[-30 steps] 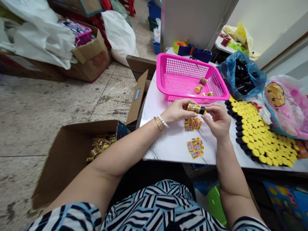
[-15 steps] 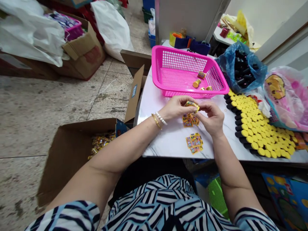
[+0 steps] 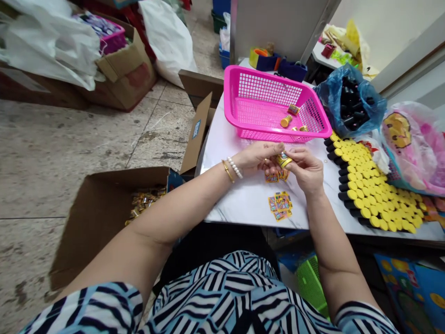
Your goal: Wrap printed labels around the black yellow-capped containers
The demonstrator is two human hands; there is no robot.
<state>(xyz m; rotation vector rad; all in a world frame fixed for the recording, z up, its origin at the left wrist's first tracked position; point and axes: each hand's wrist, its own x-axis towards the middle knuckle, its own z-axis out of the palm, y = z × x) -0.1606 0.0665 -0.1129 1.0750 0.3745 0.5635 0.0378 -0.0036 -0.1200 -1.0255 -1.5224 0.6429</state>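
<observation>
Small yellow-ended canister (image 3: 284, 161), printed wrap, up between the hands over the white marbled tabletop (image 3: 243, 204), tilted. Right hand (image 3: 306, 169): thumb and fingers pinched on it. Left hand (image 3: 260, 157): thumb at its upper end, fingers curled; whether these clamp, I cannot tell. For a good job, I'd say: pinch lightly, turn it slowly, smooth the wrap from its middle outward, check the seam for creases. Clock read from the canister: pink basket (image 3: 267, 131) at 12, near rim just beyond the knuckles, so wrists best low; one label stack (image 3: 271, 177) at 7, just beneath the hands, easily brushed; second label stack (image 3: 281, 205) at 6, between hands and front table edge. Yellow-capped black tubes (image 3: 375, 195) at 3, packed near the right forearm; elbow room looks tight there. Bare marble at 8, running to the left table edge.
</observation>
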